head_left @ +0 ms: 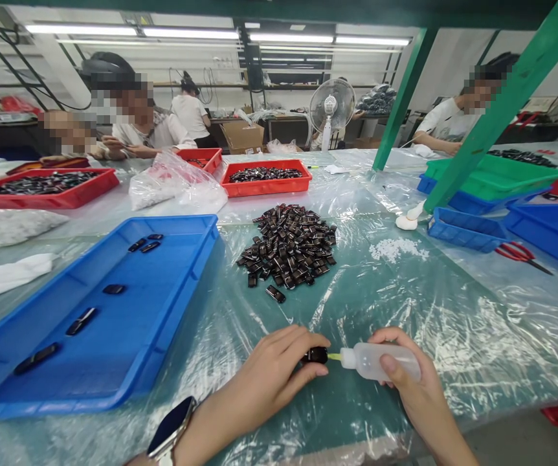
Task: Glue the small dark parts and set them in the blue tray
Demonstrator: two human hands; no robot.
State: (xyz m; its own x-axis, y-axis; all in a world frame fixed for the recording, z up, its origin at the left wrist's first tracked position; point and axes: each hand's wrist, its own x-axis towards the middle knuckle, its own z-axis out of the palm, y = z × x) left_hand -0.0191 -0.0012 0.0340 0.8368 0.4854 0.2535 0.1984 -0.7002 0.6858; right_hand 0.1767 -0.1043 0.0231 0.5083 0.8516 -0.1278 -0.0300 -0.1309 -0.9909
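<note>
Head view: left fingers point(303, 339) hold one black piece point(316, 355), right fingers point(394, 371) one bottle point(367, 360), blue tray point(131, 336) six pieces point(114, 289).

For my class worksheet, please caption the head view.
Left hand holds a black part; right hand aims a translucent bottle with a yellow tip at it, a pile of dark parts beyond.

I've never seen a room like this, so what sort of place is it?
Probably a factory workroom: a pile of small black parts lies on a plastic-covered table, a blue tray holds similar ones, and other people are across the table.
</note>
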